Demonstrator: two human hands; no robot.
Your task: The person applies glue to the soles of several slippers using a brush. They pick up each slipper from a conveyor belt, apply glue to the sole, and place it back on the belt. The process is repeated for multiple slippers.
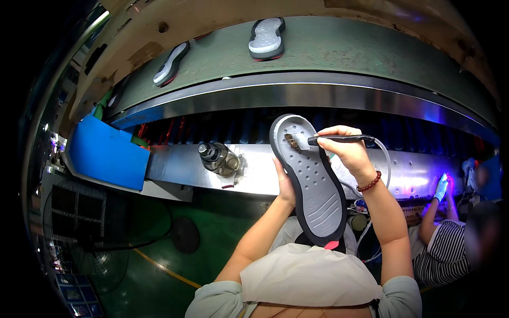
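Observation:
My left hand (284,183) grips a grey shoe sole with a black rim (313,185) from behind, holding it upright with its inner face toward me. My right hand (347,151) holds a black brush (339,140) by its handle, a thin hose trailing from it. The brush tip touches a brownish patch near the top of the sole's inner face. Both forearms come up from the lower edge, and a beaded bracelet sits on my right wrist.
A glass bottle (218,158) lies on the steel ledge (175,167) to the left. Two more soles (266,38) (170,64) ride a green conveyor belt above. A blue box (106,153) stands at left. A person in a striped top (442,249) works at right.

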